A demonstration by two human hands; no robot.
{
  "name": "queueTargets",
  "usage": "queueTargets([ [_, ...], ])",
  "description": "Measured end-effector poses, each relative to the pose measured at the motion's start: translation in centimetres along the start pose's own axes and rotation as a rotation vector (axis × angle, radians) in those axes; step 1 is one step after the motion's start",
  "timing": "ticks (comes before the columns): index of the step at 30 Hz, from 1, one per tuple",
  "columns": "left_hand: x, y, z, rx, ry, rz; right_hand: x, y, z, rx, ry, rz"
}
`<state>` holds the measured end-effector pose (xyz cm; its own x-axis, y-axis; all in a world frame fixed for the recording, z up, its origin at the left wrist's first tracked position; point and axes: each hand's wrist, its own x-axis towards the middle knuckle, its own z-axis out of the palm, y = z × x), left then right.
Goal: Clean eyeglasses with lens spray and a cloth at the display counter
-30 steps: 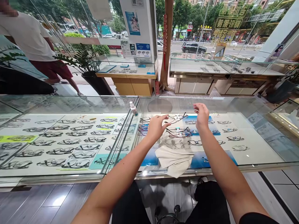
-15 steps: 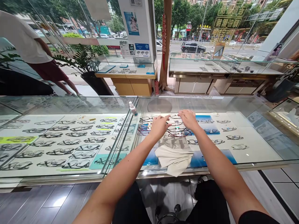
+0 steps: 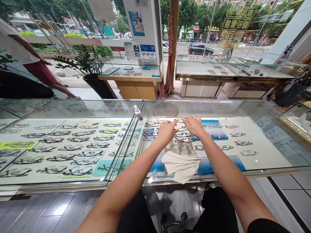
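Both my hands are over the right-hand glass counter, among rows of eyeglasses lying on it. A thin dark-rimmed pair of eyeglasses (image 3: 179,120) shows between my fingertips, mostly covered by them. My left hand (image 3: 167,132) has its bent fingers at the left end of that pair. At its right end are the fingers of my right hand (image 3: 192,125), with the outer fingers lifted. Nearer to me lie red-and-dark eyeglasses (image 3: 186,139), and left of my left hand several more eyeglasses (image 3: 148,134). A crumpled cream cloth (image 3: 181,165) rests at the counter's front.
A white spray bottle (image 3: 138,113) stands by the joint between the counters. Under the glass of the left display case (image 3: 73,155) lie rows of eyeglasses, with blue panels (image 3: 220,163) under the right one. Beyond the window, a person (image 3: 36,61) walks past.
My right hand has shifted slightly left, closer to my left hand, which stays about where it was. Outside, the walking person has moved left.
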<state>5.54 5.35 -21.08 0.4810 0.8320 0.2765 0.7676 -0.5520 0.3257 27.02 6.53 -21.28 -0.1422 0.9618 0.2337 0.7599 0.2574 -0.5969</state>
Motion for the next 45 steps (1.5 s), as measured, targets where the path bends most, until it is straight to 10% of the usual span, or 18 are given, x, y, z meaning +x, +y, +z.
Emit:
queueTargets([
  [6, -0.4, 0.7, -1.0, -0.111, 0.158, -0.021, -0.1, -0.4, -0.8, 0.084, 0.095, 0.023],
  [11, -0.6, 1.0, -2.1, -0.697, 0.265, -0.206, -0.6, -1.7, -2.0, 0.359, 0.083, -0.056],
  [17, 0.1, 1.1, -3.8, -1.596, -0.06, -0.667, -1.8, -3.7, -1.6, 0.466, 0.088, -0.263],
  [24, 0.0, 0.7, -5.1, -2.108, -0.327, -0.844, -2.4, -4.1, -0.5, 0.366, 0.126, -0.403],
  [32, 0.1, 0.0, -4.0, -1.595, 0.02, -0.542, -2.5, -4.9, -1.6, 0.403, 0.296, -0.302],
  [38, -0.3, 0.2, -3.8, -1.138, 0.141, -0.279, -1.4, -4.2, -1.8, 0.852, -0.024, 0.037],
  [45, -0.5, 0.5, -3.5, -1.054, 0.178, -0.181, -1.4, -4.5, -1.3, 1.032, -0.093, 0.118],
])
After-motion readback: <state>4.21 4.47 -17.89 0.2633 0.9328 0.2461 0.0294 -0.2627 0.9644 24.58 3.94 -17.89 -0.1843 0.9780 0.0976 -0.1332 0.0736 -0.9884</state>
